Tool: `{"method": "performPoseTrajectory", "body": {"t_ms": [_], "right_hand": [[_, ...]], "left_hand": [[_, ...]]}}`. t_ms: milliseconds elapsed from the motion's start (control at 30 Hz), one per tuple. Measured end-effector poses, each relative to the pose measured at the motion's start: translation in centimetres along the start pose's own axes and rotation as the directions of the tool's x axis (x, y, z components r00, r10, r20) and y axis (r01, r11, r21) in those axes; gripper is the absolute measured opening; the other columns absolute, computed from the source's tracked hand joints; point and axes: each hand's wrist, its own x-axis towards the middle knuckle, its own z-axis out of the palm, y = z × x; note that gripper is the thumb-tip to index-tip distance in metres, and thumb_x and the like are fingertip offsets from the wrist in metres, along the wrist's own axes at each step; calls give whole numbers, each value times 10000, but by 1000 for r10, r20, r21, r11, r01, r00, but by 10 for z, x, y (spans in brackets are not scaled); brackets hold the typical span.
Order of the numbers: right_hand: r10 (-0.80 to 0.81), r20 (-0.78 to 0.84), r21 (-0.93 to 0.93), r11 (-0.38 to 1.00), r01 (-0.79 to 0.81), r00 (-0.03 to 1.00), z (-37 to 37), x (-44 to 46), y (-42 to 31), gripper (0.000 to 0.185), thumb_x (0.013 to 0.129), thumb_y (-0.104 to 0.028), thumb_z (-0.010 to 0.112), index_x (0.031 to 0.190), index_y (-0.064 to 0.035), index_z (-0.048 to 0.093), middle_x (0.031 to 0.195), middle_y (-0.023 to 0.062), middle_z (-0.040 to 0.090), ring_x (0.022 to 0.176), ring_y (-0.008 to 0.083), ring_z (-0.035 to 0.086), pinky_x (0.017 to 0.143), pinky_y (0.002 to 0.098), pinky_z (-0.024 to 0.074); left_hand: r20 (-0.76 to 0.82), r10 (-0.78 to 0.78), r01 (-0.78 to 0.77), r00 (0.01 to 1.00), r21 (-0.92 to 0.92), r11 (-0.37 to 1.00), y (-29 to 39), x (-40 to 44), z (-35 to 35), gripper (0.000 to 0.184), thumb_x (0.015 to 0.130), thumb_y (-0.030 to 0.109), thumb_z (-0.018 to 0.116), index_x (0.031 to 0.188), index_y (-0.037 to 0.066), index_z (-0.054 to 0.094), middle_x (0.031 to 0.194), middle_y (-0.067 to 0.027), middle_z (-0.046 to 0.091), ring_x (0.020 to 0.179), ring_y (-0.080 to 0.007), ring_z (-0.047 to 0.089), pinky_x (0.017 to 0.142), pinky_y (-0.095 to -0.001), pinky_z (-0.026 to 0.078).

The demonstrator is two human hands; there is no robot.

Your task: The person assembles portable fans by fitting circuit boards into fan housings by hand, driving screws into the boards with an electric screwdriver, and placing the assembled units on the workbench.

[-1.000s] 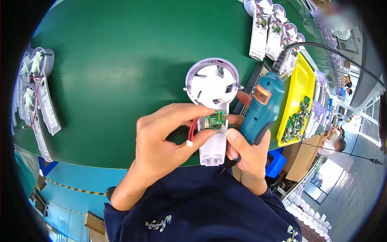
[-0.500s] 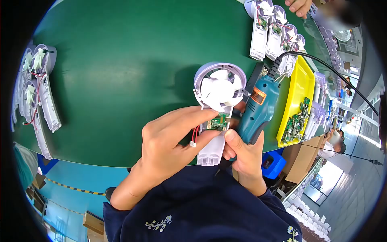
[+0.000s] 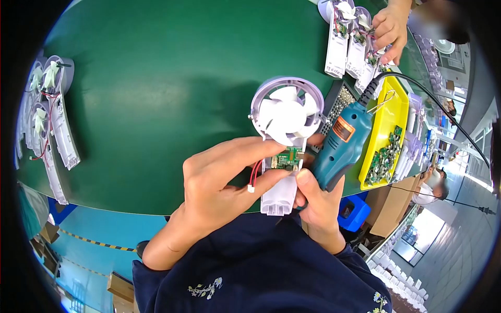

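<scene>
A white fan unit (image 3: 284,115) with a round purple-rimmed head and a pale handle lies between my hands. My left hand (image 3: 219,180) pinches the green circuit board (image 3: 287,158) in the handle between thumb and fingers. Red wires with a white plug (image 3: 251,188) hang beside that thumb. My right hand (image 3: 321,203) grips the handle's lower right side with its thumb, and the teal electric screwdriver (image 3: 342,143) is held in the same hand, its cord end pointing up and away. The screwdriver's tip is hidden.
More fan units stand at the left (image 3: 52,109) and the back right (image 3: 339,49), where another person's hand (image 3: 391,31) reaches in. A black tray of screws (image 3: 342,99) and a yellow tray (image 3: 383,104) with circuit boards are at the right. A black cord arches over the right side.
The fan unit and my left hand have shifted right from a second ago. The screwdriver has moved slightly. The other person's hand has come in over the back-right fan units.
</scene>
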Motion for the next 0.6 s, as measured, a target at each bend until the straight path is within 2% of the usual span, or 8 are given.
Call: {"method": "performPoseTrajectory", "body": {"t_ms": [33,67,167,267,400,500,567,600], "right_hand": [[-21,-7,-119,993,20,1000,-2,1,1,561,903,-23,701,1346,20,360,1000,198,694,580,97,576,466,226,429],[-21,-7,-119,993,20,1000,-2,-1,1,561,903,-23,701,1346,20,360,1000,198,694,580,97,576,466,226,429],[31,12,10,999,-31,999,2,-1,-5,539,902,-25,703,1327,24,375,999,195,694,594,99,577,484,221,432],[-46,-2,-188,981,45,999,0,-2,-2,555,901,-21,704,1331,18,355,1016,199,694,595,96,572,494,222,434],[77,7,68,995,-77,997,2,0,-5,526,916,-26,685,1328,9,359,1032,208,691,572,101,555,492,230,436],[-112,4,-238,965,110,994,4,-4,-1,529,922,-32,680,1331,10,348,1013,202,691,576,101,557,496,229,437],[-28,0,-144,989,28,1000,1,-5,-4,523,917,-28,688,1318,13,356,1007,200,692,596,102,570,504,227,439],[82,18,32,996,-83,996,-1,-4,-8,513,909,-21,697,1295,7,360,1010,205,693,620,108,588,514,225,443]], "left_hand": [[-12,28,-28,1000,20,999,-1,0,1,398,638,6,893,998,-15,724,914,-141,735,782,-190,724,650,-268,578],[-12,27,-27,1000,20,999,0,-1,0,398,638,6,893,998,-15,724,914,-141,735,782,-190,724,650,-268,578],[1,32,-32,1000,-1,1000,0,-1,-1,404,630,0,895,995,-21,723,918,-143,735,784,-191,725,653,-273,581],[3,19,-19,1000,17,1000,-1,0,-1,408,626,-4,894,995,-26,722,930,-149,736,797,-195,728,661,-276,585],[1,34,-34,999,-17,999,-1,0,0,407,628,-16,887,999,-30,722,936,-156,735,804,-198,731,661,-273,586],[16,26,-25,1000,-7,1000,0,0,-2,400,631,-21,882,997,-30,723,934,-159,734,801,-198,731,660,-274,586],[10,35,-35,999,-14,999,-1,-2,-2,397,633,-17,884,996,-29,724,931,-159,734,798,-198,730,663,-274,586],[9,40,-39,999,-13,999,-1,-1,-2,397,633,-17,884,996,-29,724,931,-159,734,798,-198,730,663,-274,586]]}}
